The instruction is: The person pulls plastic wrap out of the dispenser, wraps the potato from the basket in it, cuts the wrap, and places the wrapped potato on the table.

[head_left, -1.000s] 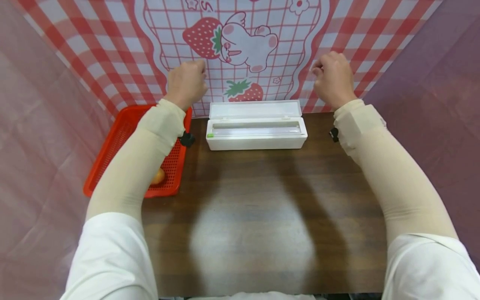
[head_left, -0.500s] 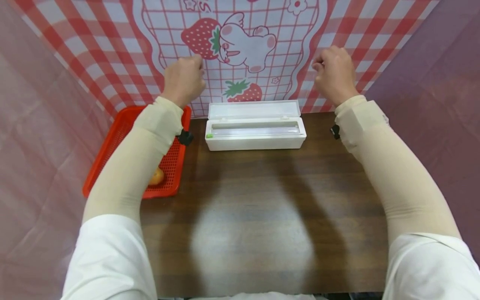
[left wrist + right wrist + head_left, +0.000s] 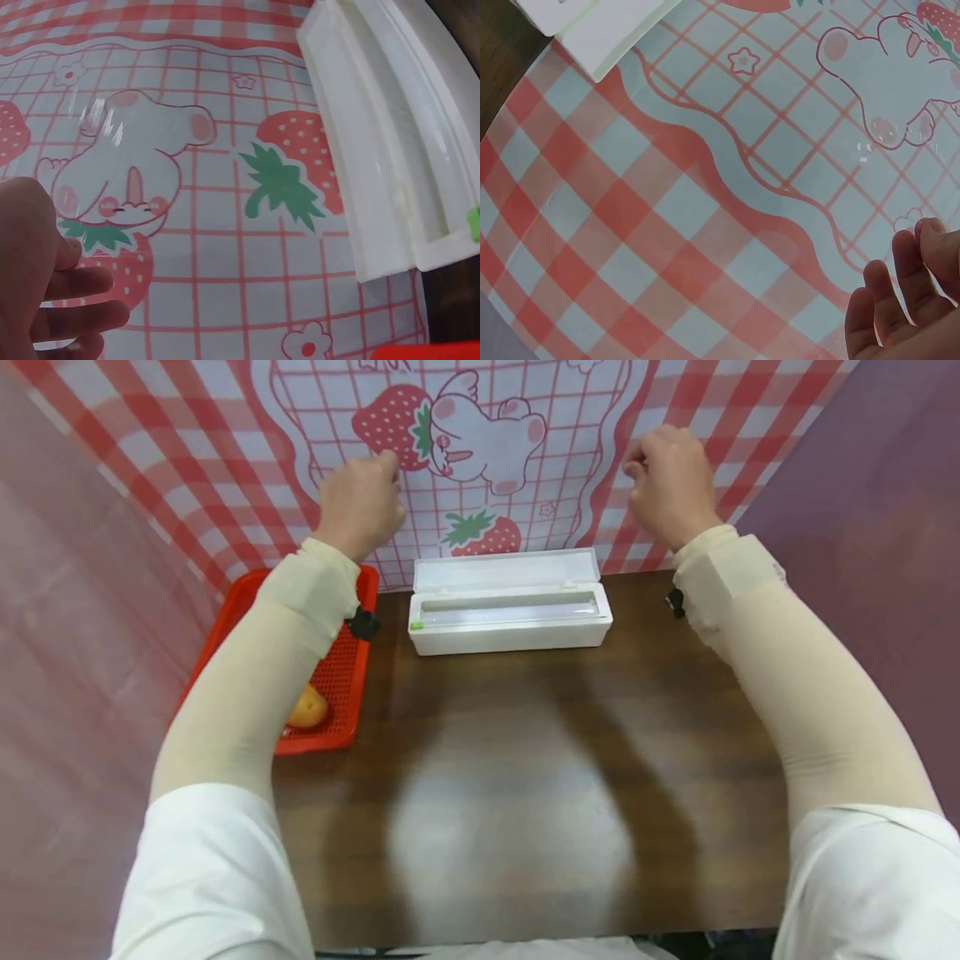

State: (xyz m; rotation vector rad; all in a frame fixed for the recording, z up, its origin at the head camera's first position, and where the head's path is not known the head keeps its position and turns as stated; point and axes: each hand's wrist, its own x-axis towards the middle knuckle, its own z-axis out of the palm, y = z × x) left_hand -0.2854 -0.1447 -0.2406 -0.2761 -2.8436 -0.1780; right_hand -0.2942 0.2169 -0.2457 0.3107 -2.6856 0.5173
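Note:
Both hands are raised in front of the patterned cloth, well apart. My left hand (image 3: 362, 503) pinches the edge of a clear sheet that looks like cling film (image 3: 112, 124), shown mainly by white glints in the left wrist view. On the other side, my right hand (image 3: 671, 485) pinches with thumb and forefinger, its other fingers loosely bent; faint glints of film (image 3: 864, 150) show near it. Below and between the hands stands a white cling film dispenser (image 3: 510, 639), lid up, a clear roll in its slot. The sheet's outline cannot be made out.
A red plastic basket (image 3: 348, 693) stands at the left under my left forearm, with a potato-like yellowish item (image 3: 307, 708) in it. The checked cloth (image 3: 202, 460) rises behind the brown wooden table (image 3: 510, 777). Pinkish sheeting (image 3: 75, 652) hangs at both sides.
Both hands have risen slightly in the head view, and the left has moved a little to the left. The dispenser and basket stay put as the view shifts slightly.

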